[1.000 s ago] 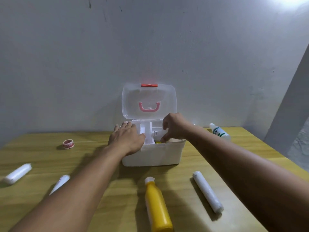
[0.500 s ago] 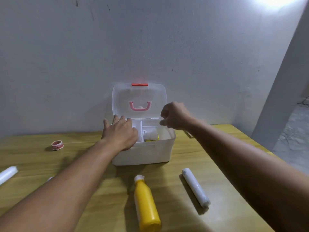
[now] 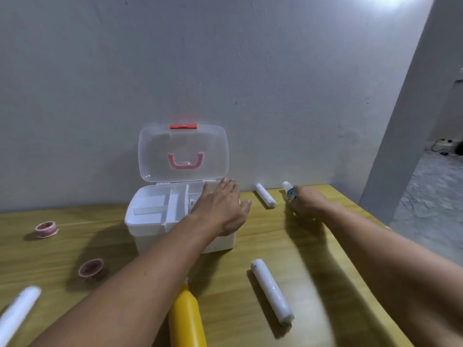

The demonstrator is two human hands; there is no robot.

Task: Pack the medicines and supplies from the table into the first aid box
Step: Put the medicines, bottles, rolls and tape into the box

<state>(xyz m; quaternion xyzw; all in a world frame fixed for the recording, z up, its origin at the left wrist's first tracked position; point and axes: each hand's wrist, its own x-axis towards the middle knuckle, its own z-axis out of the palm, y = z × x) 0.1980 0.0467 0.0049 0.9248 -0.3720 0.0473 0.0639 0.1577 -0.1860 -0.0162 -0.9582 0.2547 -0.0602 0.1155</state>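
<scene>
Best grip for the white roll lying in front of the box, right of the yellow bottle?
Take the white roll across its middle, from above. It lies flat on the table, a long even cylinder with open table on both sides, so fingers can likely straddle it; an end grip would probably let it tip.

Both arms reach forward.
Left hand (image 3: 220,209) lies flat, fingers spread, palm down; right hand (image 3: 307,202) is curled closed, farther right.
</scene>
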